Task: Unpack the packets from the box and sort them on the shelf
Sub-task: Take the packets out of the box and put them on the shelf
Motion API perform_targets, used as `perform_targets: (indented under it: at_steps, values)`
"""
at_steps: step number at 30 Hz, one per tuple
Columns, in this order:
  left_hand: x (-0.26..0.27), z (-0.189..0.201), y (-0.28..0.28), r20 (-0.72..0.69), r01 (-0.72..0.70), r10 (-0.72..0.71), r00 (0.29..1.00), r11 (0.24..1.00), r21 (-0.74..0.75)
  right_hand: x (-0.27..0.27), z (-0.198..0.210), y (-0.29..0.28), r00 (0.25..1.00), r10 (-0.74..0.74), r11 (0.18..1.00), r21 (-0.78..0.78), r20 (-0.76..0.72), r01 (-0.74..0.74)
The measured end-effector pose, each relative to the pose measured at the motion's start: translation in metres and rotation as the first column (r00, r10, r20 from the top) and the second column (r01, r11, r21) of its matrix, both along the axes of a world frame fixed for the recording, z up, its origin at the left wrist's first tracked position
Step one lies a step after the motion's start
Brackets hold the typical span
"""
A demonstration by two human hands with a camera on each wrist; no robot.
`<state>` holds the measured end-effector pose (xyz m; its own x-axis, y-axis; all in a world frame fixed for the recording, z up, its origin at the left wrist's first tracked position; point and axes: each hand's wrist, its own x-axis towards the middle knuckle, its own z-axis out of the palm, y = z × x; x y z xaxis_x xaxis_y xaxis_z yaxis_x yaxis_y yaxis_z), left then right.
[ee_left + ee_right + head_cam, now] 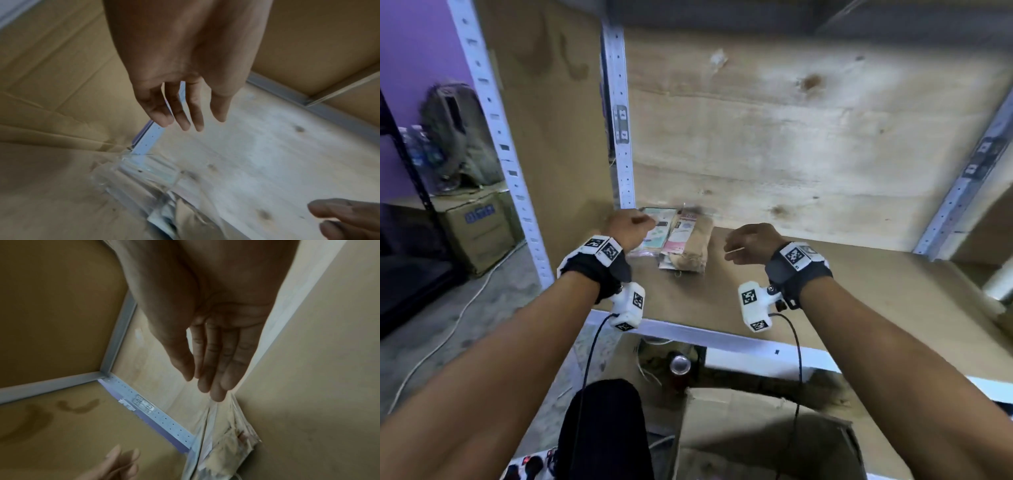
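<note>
Three flat packets lie side by side in the shelf's back left corner: a teal one [661, 224], a pink one [681, 233] and a beige one [695, 248]. My left hand [633, 224] hovers over the teal packet's left edge with relaxed, empty fingers [186, 123]. The clear wrappers [148, 183] lie below that hand. My right hand [751, 241] hangs just right of the beige packet, apart from it, with straight, empty fingers [213, 382] above the packets [224, 443]. The open cardboard box [756, 428] stands below the shelf's front edge.
The wooden shelf board [825, 291] runs bare to the right of the packets. A white perforated post [619, 120] stands at the back left corner. A drink can [680, 364] sits under the shelf. On the floor to the left are another carton [479, 229] and a backpack [455, 133].
</note>
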<state>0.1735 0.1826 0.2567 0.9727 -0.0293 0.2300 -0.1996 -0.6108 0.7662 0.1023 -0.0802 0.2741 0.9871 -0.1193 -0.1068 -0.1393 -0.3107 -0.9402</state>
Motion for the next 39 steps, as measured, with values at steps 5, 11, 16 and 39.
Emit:
perform_targets:
  at_steps: [5, 11, 16, 39]
  values:
    - [-0.068, 0.012, -0.023, 0.084, 0.147, -0.14, 0.987, 0.986, -0.074, -0.081, 0.024, -0.017, 0.994, 0.098, 0.993, -0.073, 0.049, -0.094]
    - [-0.153, 0.026, -0.05, 0.073, 0.303, -0.294, 0.953, 0.938, -0.167, -0.17, 0.05, -0.039, 0.99, 0.105, 0.984, -0.157, 0.098, -0.088]
    - [-0.206, -0.002, -0.076, -0.008, 0.42, -0.423, 0.906, 0.9, -0.116, -0.222, 0.004, -0.043, 0.989, 0.146, 0.938, -0.313, -0.031, -0.148]
    - [-0.22, -0.289, -0.152, -0.717, 0.459, -0.252, 0.65, 0.882, 0.106, -0.197, -0.296, -0.084, 0.766, 0.078, 0.919, -0.251, -0.638, -0.303]
